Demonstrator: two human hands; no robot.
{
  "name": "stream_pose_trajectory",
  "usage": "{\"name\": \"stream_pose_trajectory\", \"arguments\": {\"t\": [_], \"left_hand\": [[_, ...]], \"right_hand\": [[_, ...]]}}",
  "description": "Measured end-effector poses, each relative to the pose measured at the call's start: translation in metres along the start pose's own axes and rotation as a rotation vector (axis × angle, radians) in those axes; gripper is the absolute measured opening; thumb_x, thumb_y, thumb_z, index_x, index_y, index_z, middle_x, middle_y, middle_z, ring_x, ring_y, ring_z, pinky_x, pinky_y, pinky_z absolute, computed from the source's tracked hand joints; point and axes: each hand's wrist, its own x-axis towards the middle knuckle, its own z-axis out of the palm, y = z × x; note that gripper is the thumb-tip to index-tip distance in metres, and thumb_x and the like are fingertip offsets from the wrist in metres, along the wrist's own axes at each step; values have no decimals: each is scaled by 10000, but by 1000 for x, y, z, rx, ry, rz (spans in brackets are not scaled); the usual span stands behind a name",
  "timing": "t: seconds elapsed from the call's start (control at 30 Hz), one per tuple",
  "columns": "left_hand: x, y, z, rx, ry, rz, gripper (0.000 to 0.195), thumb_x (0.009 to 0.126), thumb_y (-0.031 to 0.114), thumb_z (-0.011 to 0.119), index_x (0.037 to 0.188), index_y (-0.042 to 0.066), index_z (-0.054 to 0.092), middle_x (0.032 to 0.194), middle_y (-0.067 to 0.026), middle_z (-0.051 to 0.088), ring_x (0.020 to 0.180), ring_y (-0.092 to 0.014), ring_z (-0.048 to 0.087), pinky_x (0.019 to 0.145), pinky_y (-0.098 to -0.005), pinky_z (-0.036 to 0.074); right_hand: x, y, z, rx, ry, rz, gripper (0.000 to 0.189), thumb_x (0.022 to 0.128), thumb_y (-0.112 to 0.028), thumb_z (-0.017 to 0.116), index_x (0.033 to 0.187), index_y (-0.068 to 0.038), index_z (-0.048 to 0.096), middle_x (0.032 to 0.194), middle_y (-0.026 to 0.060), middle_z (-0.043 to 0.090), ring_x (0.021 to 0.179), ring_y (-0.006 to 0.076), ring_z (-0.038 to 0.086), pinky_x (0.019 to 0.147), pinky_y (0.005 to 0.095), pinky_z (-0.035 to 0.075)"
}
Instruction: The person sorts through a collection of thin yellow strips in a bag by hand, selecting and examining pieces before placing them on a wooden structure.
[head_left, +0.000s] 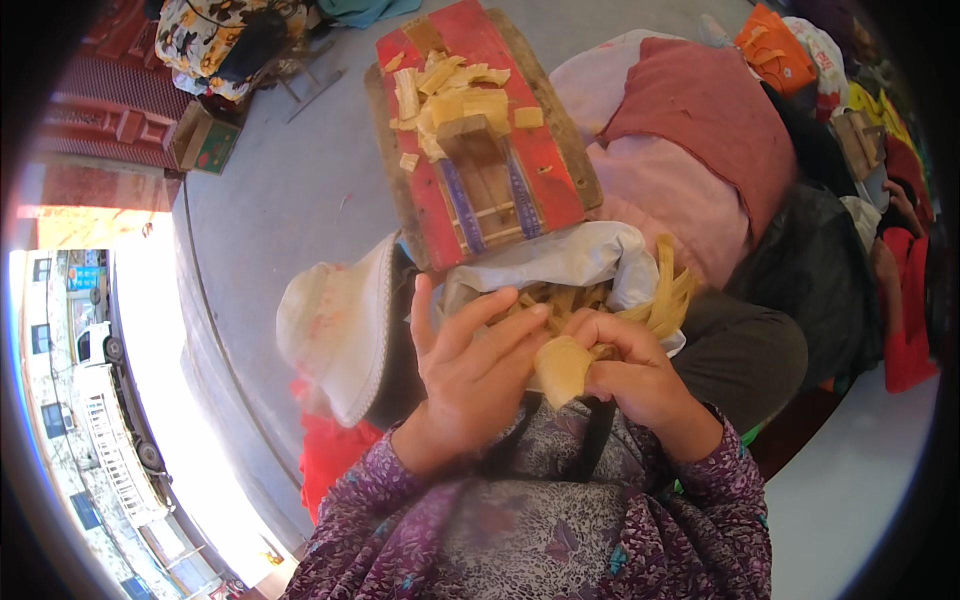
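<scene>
My right hand (637, 375) pinches a pale yellow curled strip (562, 369), apparently dried plant material, between thumb and fingers. Close beside it, my left hand (472, 360) has its fingers spread, with their tips near the right fingers; its thumb is hidden. Beneath both hands a white plastic bag (555, 255) on my lap holds many yellowish strips (667, 300), some hanging over its right rim. Beyond the bag lies a red board (420, 217) on a worn wooden plank. Flat yellow pieces (450, 97) are heaped there around a wooden block (472, 139), with blue printed bands (461, 206) nearer me.
A white brimmed hat (330, 330) is at my left, above red cloth (330, 457). Pink and dark red cloth (697, 120) covers something at the right. An orange bag (776, 49) stands farther back. Another person's hand (900, 202) shows at the far right. A cardboard box (206, 139) sits by the door.
</scene>
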Motion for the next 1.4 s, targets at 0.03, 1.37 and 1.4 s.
{"name": "stream_pose_trajectory", "arguments": {"t": [0.03,1.37,1.4], "left_hand": [[-4,-2,2,-103,12,-78,136,779,76,716,915,83,717,1045,-58,722,1083,-256,641,1102,-562,353],[-32,-37,-14,-1384,-290,-1061,260,1016,214,538,963,-16,648,758,-65,640,650,-113,567,705,-258,479],[-33,-39,-14,-1364,-218,-1023,265,1017,223,539,993,-18,647,780,-67,644,679,-117,579,717,-257,481]], "right_hand": [[-4,0,1,62,63,120,267,784,56,569,1038,-26,573,999,46,613,846,112,585,716,217,450],[-20,-2,-11,-634,27,-100,134,909,-60,650,1022,11,658,684,34,623,558,145,591,522,273,450],[-18,-1,-10,-809,58,-258,153,875,-45,663,1019,8,659,679,37,613,553,164,587,519,282,453]]}}
